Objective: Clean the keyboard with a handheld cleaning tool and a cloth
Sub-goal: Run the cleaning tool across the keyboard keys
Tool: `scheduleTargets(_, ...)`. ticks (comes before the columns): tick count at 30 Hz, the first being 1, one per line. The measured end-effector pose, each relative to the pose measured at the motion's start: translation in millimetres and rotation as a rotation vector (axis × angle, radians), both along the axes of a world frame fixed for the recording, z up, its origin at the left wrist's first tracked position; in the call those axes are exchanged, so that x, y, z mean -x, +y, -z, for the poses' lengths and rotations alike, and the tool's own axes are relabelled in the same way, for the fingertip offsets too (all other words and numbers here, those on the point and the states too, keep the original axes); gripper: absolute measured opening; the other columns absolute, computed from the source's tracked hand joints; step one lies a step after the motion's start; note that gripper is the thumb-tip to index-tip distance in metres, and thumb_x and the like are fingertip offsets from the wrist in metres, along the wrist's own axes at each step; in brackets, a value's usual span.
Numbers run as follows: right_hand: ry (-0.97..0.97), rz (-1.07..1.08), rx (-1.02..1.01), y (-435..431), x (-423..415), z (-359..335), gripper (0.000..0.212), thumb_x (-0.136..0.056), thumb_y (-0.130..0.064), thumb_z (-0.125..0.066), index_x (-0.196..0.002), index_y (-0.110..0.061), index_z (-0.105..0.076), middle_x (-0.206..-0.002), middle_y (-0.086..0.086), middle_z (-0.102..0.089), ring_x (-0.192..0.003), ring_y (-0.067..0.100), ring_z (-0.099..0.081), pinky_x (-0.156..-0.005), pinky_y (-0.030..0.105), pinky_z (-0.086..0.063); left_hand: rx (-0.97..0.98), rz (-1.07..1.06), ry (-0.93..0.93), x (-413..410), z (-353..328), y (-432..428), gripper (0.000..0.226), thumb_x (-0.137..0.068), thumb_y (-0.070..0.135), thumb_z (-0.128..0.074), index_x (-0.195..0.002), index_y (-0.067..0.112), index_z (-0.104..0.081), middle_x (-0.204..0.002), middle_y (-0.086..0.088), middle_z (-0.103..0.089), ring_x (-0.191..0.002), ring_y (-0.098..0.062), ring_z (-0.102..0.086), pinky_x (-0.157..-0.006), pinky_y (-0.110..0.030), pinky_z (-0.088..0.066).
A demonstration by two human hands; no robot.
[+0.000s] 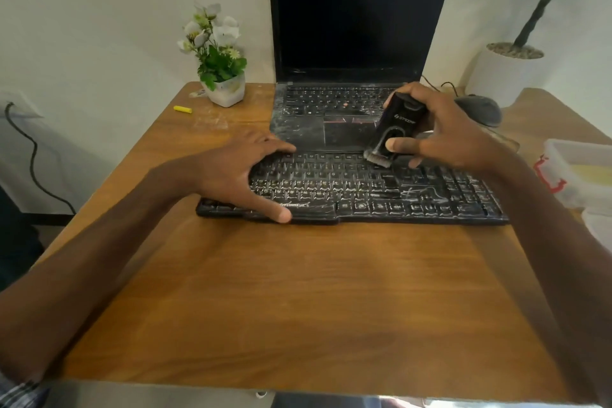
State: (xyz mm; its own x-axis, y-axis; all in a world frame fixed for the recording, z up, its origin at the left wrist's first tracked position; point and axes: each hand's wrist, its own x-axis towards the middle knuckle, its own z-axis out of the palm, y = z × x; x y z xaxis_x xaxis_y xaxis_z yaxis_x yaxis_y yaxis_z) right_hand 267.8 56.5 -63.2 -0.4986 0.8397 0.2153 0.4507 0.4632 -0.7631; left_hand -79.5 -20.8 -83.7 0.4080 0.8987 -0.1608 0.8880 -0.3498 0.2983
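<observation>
Table (298, 308) fills frame bottom. My left hand (238, 172) lies flat, fingers spread, on the keyboard (364, 195) left end. My right hand (443, 132) grips the cleaning tool (397, 122), brush (377, 159) on the top key row.

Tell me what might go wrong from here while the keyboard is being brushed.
1. The cleaning tool has its bristles at the far edge of the keyboard; strokes may flick white dust onto the laptop right behind it.
2. The left hand steadies only the left end, so the keyboard might pivot under strokes from the right hand.
</observation>
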Motion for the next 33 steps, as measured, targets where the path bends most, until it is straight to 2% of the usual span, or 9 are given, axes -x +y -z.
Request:
scheduleTargets(4,-0.036,-0.093,0.055,8,1,-7,0.057,-0.082,-0.003,-0.080,-0.127,-0.023,-0.052,-0.121,0.002,-0.058,-0.110,0.026,-0.067,-0.064,0.050,-0.064,-0.089,0.091,0.075,-58,-3,12,0.129,-0.062,0.091,-0.070,-0.164,0.032,-0.018,-0.160,0.010,-0.025,-0.142,-0.012,-0.026,-0.118,-0.037,-0.029)
scheduleTargets(9,-0.148,-0.106,-0.147,7,3,-6,0.058,-0.079,-0.015,-0.085,-0.125,-0.028,-0.053,-0.114,-0.010,-0.061,-0.109,0.013,-0.064,-0.089,0.046,-0.060,-0.101,0.127,0.158,-106,1,25,0.140,-0.058,0.095,-0.068,-0.164,0.022,-0.014,-0.158,0.006,-0.026,-0.143,-0.016,-0.029,-0.118,-0.039,-0.036)
scheduleTargets(12,-0.092,-0.151,-0.125,3,3,-3,0.056,-0.080,-0.013,-0.084,-0.124,-0.024,-0.053,-0.114,-0.008,-0.061,-0.108,0.014,-0.064,-0.085,0.043,-0.061,-0.090,0.112,0.161,-109,4,27,0.143,-0.053,0.097,-0.069,-0.163,0.021,-0.015,-0.156,0.008,-0.025,-0.142,-0.015,-0.028,-0.117,-0.042,-0.038)
scheduleTargets(17,-0.039,-0.251,-0.064,-11,18,1,0.053,-0.081,-0.005,-0.082,-0.123,-0.021,-0.054,-0.116,-0.007,-0.062,-0.111,0.012,-0.065,-0.084,0.036,-0.062,-0.049,0.114,0.101,-100,3,22,0.135,-0.050,0.093,-0.075,-0.158,0.029,-0.023,-0.149,0.013,-0.030,-0.135,-0.009,-0.030,-0.110,-0.035,-0.038)
scheduleTargets(20,-0.060,-0.302,-0.061,-17,25,-1,0.051,-0.082,-0.004,-0.081,-0.122,-0.020,-0.055,-0.114,-0.008,-0.062,-0.110,0.014,-0.065,-0.078,0.029,-0.061,-0.052,0.118,0.094,-99,4,21,0.137,-0.048,0.097,-0.071,-0.157,0.028,-0.025,-0.154,0.010,-0.029,-0.139,-0.013,-0.030,-0.113,-0.041,-0.039)
scheduleTargets(22,-0.099,-0.306,-0.070,-19,26,-3,0.051,-0.082,-0.007,-0.081,-0.122,-0.024,-0.055,-0.113,-0.011,-0.062,-0.110,0.014,-0.065,-0.079,0.032,-0.062,-0.047,0.119,0.083,-98,4,22,0.138,-0.048,0.098,-0.070,-0.157,0.028,-0.024,-0.155,0.010,-0.029,-0.140,-0.014,-0.030,-0.113,-0.042,-0.039)
scheduleTargets(25,-0.193,-0.292,-0.086,-19,23,-6,0.051,-0.082,-0.010,-0.081,-0.121,-0.030,-0.054,-0.112,-0.013,-0.063,-0.109,0.011,-0.065,-0.088,0.041,-0.060,-0.040,0.110,0.102,-98,2,21,0.133,-0.050,0.097,-0.071,-0.154,0.028,-0.026,-0.145,0.013,-0.030,-0.132,-0.011,-0.032,-0.109,-0.041,-0.043)
scheduleTargets(27,-0.225,-0.280,-0.077,-19,20,-8,0.051,-0.083,-0.010,-0.081,-0.121,-0.031,-0.054,-0.111,-0.014,-0.064,-0.106,0.010,-0.066,-0.089,0.042,-0.060,-0.042,0.108,0.102,-98,1,20,0.134,-0.050,0.096,-0.072,-0.156,0.029,-0.025,-0.138,0.014,-0.030,-0.128,-0.010,-0.033,-0.106,-0.041,-0.045)
scheduleTargets(33,-0.300,-0.204,-0.028,-18,3,-18,0.056,-0.082,-0.010,-0.082,-0.125,-0.032,-0.054,-0.112,-0.011,-0.065,-0.106,0.009,-0.066,-0.091,0.045,-0.059,-0.006,0.116,0.101,-98,-3,19,0.139,-0.055,0.091,-0.075,-0.164,0.030,-0.014,-0.137,0.012,-0.028,-0.125,-0.009,-0.031,-0.106,-0.042,-0.047)
